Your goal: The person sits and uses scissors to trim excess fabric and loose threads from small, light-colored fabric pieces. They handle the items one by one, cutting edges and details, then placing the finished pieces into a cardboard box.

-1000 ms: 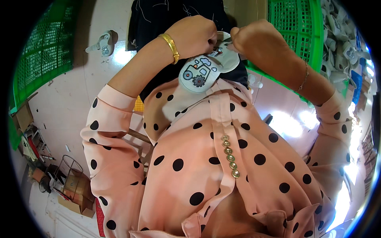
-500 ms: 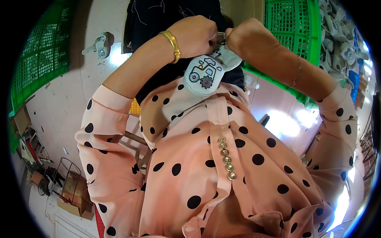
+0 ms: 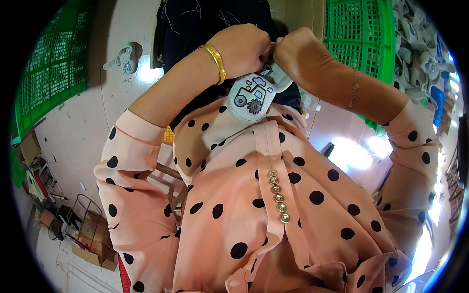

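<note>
A small grey-white baby shoe [image 3: 251, 94] with a cartoon tractor print hangs below my two hands, in front of my chest. My left hand [image 3: 243, 47], with a gold bangle on its wrist, grips the shoe's top edge. My right hand [image 3: 298, 51], with a thin bracelet on its wrist, pinches the same top edge right beside it. The knuckles of both hands touch. What the fingers hold between them is hidden. My pink blouse with black dots fills the lower half of the view.
A green plastic crate [image 3: 364, 34] stands at the upper right, with a pile of similar grey shoes [image 3: 420, 44] beyond it. Another green crate [image 3: 46, 73] is at the left. One loose shoe [image 3: 124, 57] lies on the white floor. Dark fabric [image 3: 195, 19] lies ahead.
Both hands have stayed locked on the shoe's top edge. The shoe has swung slightly and the view has shifted a little.
</note>
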Motion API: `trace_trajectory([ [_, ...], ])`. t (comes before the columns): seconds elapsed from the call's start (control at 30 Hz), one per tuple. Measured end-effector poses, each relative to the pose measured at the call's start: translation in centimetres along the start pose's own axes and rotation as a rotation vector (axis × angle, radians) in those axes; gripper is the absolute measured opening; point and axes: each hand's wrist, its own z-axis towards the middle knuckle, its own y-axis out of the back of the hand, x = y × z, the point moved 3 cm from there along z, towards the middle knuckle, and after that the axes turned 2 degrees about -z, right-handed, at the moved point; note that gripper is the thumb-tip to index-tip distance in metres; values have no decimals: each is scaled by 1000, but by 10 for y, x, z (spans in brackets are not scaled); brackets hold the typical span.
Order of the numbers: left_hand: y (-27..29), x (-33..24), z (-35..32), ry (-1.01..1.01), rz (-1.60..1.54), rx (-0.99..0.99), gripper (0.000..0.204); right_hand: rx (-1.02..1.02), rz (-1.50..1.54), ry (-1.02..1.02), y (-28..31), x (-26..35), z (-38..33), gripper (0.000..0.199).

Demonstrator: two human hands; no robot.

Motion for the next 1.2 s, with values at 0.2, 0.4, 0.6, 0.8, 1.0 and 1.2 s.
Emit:
trace_trajectory([
  [0.2,-4,1,-9,24,23,-49,19,50,-4,16,6,-2,-3,7],
  [0.4,4,-2,-43,176,-257,-207,22,-50,510,-361,25,-23,-43,47],
  [0.6,3,-8,-59,319,-425,-303,15,30,1825,-548,-20,11,-49,33],
  [0.8,72,5,-67,117,467,-912,24,-82,1922,-627,-14,16,-56,23],
  [1.0,17,-45,-53,40,-156,-97,32,-253,1821,-555,-36,21,-50,22],
  [1.2,-26,-27,-38,-80,87,69,27,-301,1560,-486,-24,24,-45,22],
])
